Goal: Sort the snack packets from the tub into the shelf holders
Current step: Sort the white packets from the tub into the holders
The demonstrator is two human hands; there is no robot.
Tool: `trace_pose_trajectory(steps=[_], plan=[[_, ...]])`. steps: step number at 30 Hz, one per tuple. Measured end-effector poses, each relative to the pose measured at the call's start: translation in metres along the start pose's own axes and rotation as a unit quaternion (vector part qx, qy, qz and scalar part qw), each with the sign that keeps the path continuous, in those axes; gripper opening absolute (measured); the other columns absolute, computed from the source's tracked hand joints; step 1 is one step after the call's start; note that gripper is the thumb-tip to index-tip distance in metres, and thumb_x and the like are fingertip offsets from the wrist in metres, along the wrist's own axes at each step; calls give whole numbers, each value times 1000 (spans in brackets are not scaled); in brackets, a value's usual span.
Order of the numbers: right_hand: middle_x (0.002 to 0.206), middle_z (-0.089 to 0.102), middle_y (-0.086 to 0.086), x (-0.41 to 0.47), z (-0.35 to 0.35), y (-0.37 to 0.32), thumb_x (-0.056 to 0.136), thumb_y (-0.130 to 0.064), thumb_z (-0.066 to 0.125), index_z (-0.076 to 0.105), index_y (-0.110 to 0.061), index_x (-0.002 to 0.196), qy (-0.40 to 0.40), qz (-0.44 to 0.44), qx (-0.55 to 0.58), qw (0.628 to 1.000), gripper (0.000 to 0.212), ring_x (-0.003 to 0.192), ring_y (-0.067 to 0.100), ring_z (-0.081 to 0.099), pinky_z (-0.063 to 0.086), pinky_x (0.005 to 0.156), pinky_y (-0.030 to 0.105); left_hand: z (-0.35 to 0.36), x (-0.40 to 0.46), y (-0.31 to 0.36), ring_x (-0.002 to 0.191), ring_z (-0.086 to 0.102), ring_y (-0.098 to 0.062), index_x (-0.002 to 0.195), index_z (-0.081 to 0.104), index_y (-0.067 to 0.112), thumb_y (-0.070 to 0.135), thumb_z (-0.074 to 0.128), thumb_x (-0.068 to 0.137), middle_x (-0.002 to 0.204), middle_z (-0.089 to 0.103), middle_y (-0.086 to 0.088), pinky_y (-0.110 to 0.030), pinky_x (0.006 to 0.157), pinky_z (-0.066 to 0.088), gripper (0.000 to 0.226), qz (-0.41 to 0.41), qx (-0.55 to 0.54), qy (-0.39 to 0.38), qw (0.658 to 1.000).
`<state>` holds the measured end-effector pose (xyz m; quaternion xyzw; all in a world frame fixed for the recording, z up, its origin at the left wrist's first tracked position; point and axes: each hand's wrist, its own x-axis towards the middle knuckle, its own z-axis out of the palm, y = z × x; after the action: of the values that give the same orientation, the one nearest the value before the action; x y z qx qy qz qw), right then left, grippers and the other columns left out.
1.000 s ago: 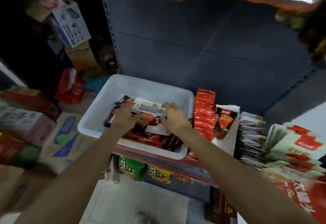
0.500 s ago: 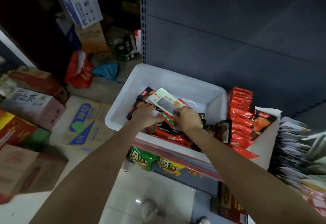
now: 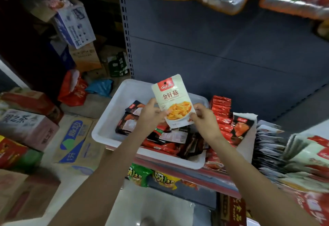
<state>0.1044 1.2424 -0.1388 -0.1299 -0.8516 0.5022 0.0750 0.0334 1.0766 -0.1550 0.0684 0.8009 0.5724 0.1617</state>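
At frame centre, above the white tub [image 3: 106, 127], the left hand [image 3: 151, 115] and right hand [image 3: 203, 117] pinch a pale snack packet [image 3: 175, 101] upright, seemingly reading it before choosing its shelf holder.

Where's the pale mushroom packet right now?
In the head view, centre frame: the pale packet is held upright above the white tub, pinched between the left hand and right hand.

My arms were bare to the frame's edge, with no sleeve showing. My left grip [image 3: 151, 114] and right grip [image 3: 203, 119] wore nothing.
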Motion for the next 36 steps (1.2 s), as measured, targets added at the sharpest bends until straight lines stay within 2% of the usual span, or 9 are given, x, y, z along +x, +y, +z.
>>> trace_pose_trajectory(steps=[4,8,13,17,23,27,29,33,36], plan=[[95,65,-11,-16,-49,7,91,-6,58,57,-13,103,67,-28,56,996,14,84,-1,64,53,66,20,48,-17,36,90,67,-17,111,46,19,13,65,87,109,65,-6,-26,64,58,30,46,-36,-18,998],[93,66,-5,-33,-108,24,90,-5,57,57,-14,96,130,-37,30,990,11,85,6,63,50,68,18,106,-28,67,88,68,-16,111,51,17,13,66,87,109,68,-6,-37,73,59,29,82,-33,-33,996],[88,66,-2,-61,-191,52,88,-5,60,58,-15,92,197,-31,-15,980,11,84,15,64,51,69,29,189,-42,105,90,66,-14,114,52,6,9,66,85,113,67,-8,-30,76,56,32,120,-31,-70,990],[88,68,0,-86,-250,74,87,-4,61,60,-11,93,221,-31,-14,975,10,78,12,63,49,66,22,249,-56,128,82,67,-10,115,54,11,10,68,84,108,70,-8,-33,75,57,33,155,-24,-94,983],[80,65,-6,-109,-306,106,87,-3,61,62,-7,88,227,-10,-24,974,5,68,-7,60,46,58,9,305,-66,146,85,68,-14,113,53,11,18,66,87,106,71,-5,-37,77,56,30,211,64,-103,970],[88,68,3,-114,-323,131,84,-11,67,62,-9,88,181,63,-83,978,7,80,15,63,49,68,24,318,-68,146,88,65,-15,113,56,12,22,63,89,104,70,-4,-31,76,51,27,209,182,-171,945],[90,66,2,-118,-328,136,84,-12,67,59,-11,95,198,58,-55,977,13,80,13,61,48,66,20,320,-69,145,90,65,-18,103,61,8,25,61,90,100,70,-5,-32,76,50,21,209,228,-188,932],[81,60,1,-121,-337,131,87,-8,64,59,-16,105,223,7,-2,975,20,75,10,57,44,60,10,321,-78,154,79,61,-7,112,56,17,17,63,89,92,65,3,-16,68,47,24,226,149,-155,950],[87,65,-5,-120,-341,126,88,-7,62,62,-20,95,187,-25,-53,981,16,77,8,58,43,65,8,321,-82,161,73,60,-3,125,49,27,14,63,88,86,60,8,-13,66,48,41,246,152,-136,947]])
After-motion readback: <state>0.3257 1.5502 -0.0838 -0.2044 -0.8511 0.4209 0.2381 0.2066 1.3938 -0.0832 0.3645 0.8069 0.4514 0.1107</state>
